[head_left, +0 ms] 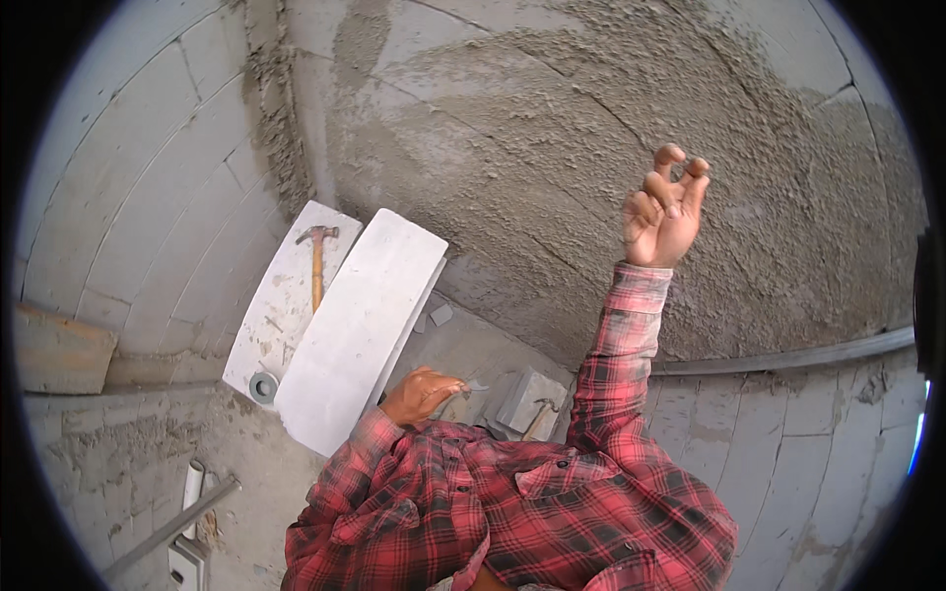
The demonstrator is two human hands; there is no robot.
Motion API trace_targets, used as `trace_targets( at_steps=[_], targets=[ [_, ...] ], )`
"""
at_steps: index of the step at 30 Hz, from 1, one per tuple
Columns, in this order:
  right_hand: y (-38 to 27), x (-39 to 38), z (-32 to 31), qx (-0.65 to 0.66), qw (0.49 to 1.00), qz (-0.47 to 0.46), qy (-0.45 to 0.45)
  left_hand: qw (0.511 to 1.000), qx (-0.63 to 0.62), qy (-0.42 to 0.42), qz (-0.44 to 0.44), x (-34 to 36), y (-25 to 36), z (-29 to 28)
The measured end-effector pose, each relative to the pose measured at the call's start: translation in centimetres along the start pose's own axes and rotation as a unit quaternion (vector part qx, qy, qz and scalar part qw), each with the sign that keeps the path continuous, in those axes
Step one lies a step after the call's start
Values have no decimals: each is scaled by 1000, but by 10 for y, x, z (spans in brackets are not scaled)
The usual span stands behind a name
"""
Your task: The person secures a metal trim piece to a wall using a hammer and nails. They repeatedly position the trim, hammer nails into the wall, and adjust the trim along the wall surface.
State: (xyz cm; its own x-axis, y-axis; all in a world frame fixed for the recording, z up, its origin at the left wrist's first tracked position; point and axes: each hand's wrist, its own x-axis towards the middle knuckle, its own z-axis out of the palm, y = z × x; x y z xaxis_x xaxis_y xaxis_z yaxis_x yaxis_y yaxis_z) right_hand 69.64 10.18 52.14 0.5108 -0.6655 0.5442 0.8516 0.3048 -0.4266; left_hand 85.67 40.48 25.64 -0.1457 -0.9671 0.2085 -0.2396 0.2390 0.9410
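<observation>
**Coat (pixel 532 128) broad but rough, with bare patches left**

From my remote seat, I see the right hand (pixel 658 219) raised in front of the wall (pixel 419 44), fingers curled and thumb drawn in; I can't make out whether anything is pinched there, or whether it touches the wall. The left hand (pixel 422 396) is low by the near edge of the white slab (pixel 370 315), fingers partly bent; its grasp is hidden from me.

Beyond the right hand, the grey coat spreads over most of the wall ahead. I judge that the covering is well advanced and the smoothing undone: the surface is lumpy, and bare areas show at upper left and upper right. The left wall (pixel 148 187) is mostly uncoated, apart from mortar in the corner (pixel 276 118). A hammer (pixel 317 266) lies unused on the board (pixel 261 330) beside the slab.
</observation>
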Motion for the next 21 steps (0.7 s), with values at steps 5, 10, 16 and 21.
trace_targets(
  at_steps=[5,10,16,21],
  targets=[
    [-26,-29,-19,110,905,-119,394,998,-6,-52,-38,11,3,24],
    [-66,-50,-11,82,936,-159,304,995,15,-93,30,29,8,44],
    [-73,-62,33,-10,953,-169,250,948,180,-261,29,79,26,31],
    [-52,-74,55,-120,941,-187,256,989,44,-24,142,145,105,17]
  ],
)
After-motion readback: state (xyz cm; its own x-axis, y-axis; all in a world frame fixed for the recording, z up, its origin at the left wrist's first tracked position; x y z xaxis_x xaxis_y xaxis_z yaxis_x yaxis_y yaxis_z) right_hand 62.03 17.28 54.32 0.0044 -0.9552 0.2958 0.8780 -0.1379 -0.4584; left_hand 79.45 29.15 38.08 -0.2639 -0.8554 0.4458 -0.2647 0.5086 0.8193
